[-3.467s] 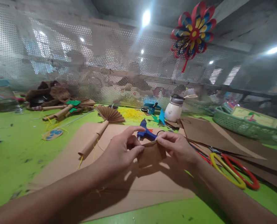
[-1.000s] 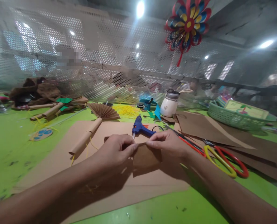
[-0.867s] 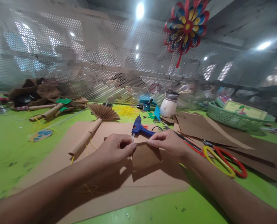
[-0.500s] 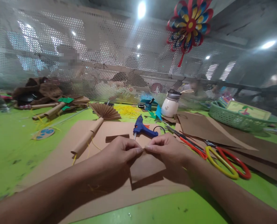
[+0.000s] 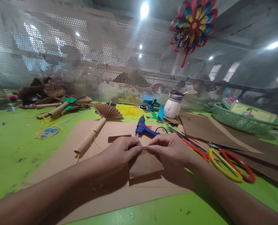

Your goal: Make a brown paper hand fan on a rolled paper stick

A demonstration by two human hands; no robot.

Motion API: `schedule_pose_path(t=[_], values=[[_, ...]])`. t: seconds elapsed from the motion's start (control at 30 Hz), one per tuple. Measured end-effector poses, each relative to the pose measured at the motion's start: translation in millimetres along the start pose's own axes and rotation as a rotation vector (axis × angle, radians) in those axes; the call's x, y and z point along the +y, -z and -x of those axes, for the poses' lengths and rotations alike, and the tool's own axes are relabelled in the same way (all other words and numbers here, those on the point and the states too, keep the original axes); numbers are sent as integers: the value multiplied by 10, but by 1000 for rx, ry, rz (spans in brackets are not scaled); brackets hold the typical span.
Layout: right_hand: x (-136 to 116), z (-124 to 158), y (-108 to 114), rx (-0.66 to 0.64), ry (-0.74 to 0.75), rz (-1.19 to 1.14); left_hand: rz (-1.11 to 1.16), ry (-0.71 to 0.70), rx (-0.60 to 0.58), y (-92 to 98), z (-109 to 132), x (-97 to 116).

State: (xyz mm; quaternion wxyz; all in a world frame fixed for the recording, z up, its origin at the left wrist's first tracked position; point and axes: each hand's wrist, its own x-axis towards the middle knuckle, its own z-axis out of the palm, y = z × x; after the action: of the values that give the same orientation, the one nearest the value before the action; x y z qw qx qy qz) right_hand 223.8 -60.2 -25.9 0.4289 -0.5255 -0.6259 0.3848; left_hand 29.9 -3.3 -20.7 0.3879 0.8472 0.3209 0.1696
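Note:
A small piece of brown paper point(image 5: 145, 167) is pinched along its far edge between both hands. My left hand point(image 5: 126, 150) has thumb and fingers closed on that edge, and my right hand point(image 5: 168, 148) grips it just to the right. The near part of the paper slopes down over a large brown sheet point(image 5: 120, 203). Just beyond my fingers lies a blue glue gun point(image 5: 144, 127). A pleated brown strip point(image 5: 119, 138) rests by my left knuckles. Left of it is a rolled paper tube point(image 5: 89, 139) joined to a pleated paper fan point(image 5: 108, 111).
Right of my hand are scissors with red and yellow handles point(image 5: 231, 164) and orange-handled scissors point(image 5: 196, 148). Brown sheets point(image 5: 206, 129), a green basket point(image 5: 242, 120) and a white jar point(image 5: 172, 106) stand behind. Yellow shreds point(image 5: 130, 111) lie at the back. A colourful paper flower point(image 5: 194, 25) hangs above.
The near part of the small brown paper has tipped and now looks shorter and darker. Both hands keep their pinch. The whole view has shifted slightly.

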Motion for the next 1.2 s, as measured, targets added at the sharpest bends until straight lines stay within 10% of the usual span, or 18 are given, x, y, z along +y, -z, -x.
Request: schedule_pose_path(t=[0.33,0.77,1.2], values=[[127,-65,62,-33,-44,-19,-65,13,41,3,27,-17],[87,-12,-10,-126,-65,-235,574,121,47,9,-24,40],[56,-8,-37,-14,-28,-141,423,29,162,60,6,124]])
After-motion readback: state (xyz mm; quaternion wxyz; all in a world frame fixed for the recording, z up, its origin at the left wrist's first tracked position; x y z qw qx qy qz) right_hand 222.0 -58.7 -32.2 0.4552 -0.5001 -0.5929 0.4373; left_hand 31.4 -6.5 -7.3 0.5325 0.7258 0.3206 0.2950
